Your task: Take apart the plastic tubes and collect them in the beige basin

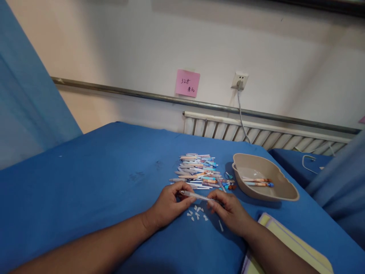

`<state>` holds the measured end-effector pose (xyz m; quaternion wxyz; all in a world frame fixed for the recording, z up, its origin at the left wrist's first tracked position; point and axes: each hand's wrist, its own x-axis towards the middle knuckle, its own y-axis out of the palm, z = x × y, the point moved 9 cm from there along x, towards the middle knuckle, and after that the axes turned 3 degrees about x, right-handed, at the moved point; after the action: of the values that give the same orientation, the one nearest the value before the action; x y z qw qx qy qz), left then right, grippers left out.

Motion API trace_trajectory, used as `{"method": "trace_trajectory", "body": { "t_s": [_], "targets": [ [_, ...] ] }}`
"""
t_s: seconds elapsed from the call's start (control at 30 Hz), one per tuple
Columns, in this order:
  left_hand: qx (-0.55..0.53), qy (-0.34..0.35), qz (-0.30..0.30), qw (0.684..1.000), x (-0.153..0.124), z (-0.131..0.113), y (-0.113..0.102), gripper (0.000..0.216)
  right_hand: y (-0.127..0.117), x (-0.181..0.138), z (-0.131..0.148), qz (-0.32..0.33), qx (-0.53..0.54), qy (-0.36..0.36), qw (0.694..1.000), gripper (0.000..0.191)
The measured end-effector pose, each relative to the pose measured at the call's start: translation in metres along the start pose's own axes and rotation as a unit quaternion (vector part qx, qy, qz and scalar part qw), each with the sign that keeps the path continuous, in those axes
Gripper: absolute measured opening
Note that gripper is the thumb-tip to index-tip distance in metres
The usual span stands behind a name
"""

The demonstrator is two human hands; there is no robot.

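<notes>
A slim pen with a pale, see-through barrel (202, 197) is held level between my two hands. The thumb and fingers of my left hand (172, 201) pinch its left end. Around its right end the fingers of my right hand (228, 208) are closed, hiding that tip. Just beyond my hands lies a row of many pen parts (196, 169), pale barrels and coloured ones side by side. Several small white tips (197, 214) are scattered on the blue cloth below the pen. A thin white piece (221, 225) lies under my right hand.
A beige basin (281, 190) at the right holds a few patterned pens (258, 184). Small blue and brown pieces (229, 186) lie by it. A folded yellow cloth (288, 239) rests under my right forearm. Behind the blue-covered table (99, 163) stand a radiator (213, 127) and a wall.
</notes>
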<state>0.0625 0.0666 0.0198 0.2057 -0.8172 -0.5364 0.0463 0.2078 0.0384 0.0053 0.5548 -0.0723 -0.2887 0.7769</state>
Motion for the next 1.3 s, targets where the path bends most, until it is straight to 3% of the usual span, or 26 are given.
{"method": "trace_trajectory", "body": {
  "t_s": [0.8,1.3],
  "targets": [
    [-0.058,-0.015,0.006,0.998,0.0011,0.0028,0.0035,0.017,0.0068,-0.0028,0.0078,0.05,0.015,0.007,0.999,0.036],
    [-0.076,-0.017,0.005,0.997,0.0029,0.0066,0.0037,0.017,0.006,-0.0022,0.0017,0.032,-0.012,0.006,0.999,0.022]
  ]
}}
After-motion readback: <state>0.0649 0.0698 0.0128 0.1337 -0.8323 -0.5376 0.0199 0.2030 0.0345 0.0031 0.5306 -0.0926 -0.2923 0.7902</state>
